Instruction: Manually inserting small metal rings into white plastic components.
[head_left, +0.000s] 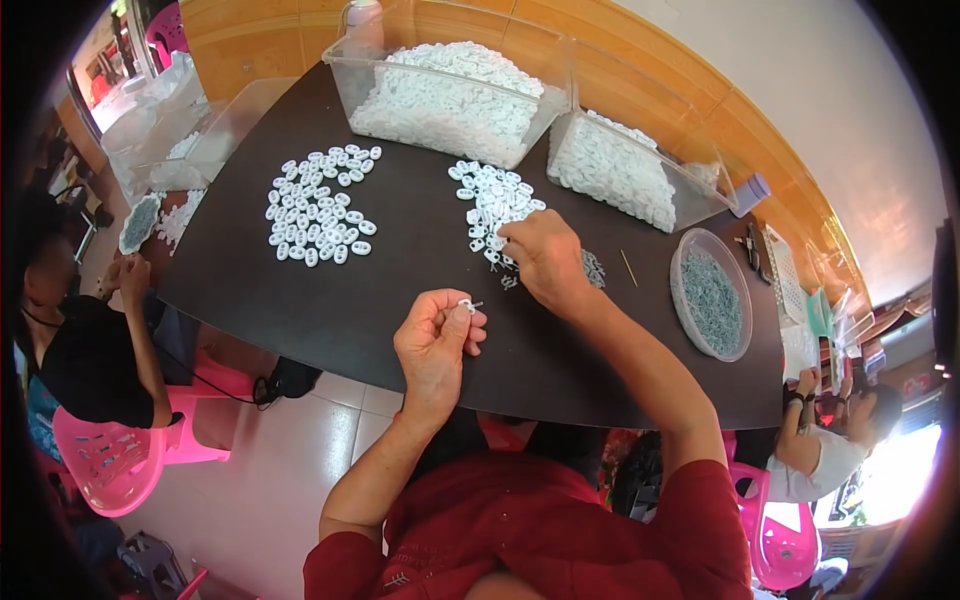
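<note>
My left hand [432, 345] is closed in a pinch above the table's front half. Between its thumb and fingers is a small white plastic piece [465, 305], with a short grey pin sticking out of it. My right hand [550, 262] reaches to the near right edge of a heap of white oval plastic pieces [490, 190]. Its fingers are drawn together at the heap, and what they hold, if anything, is hidden. Partly behind this hand lie loose grey pins [593, 268]. Further left, white oval pieces with two holes [310, 215] are spread in a group.
Two clear bins, one larger [430, 128] and one smaller [610, 185], hold white pieces at the back. A round tub [682, 318] of grey pins stands right, near a thin stick [628, 268] and pliers [755, 250]. Other people sit at left [90, 350] and right [825, 455].
</note>
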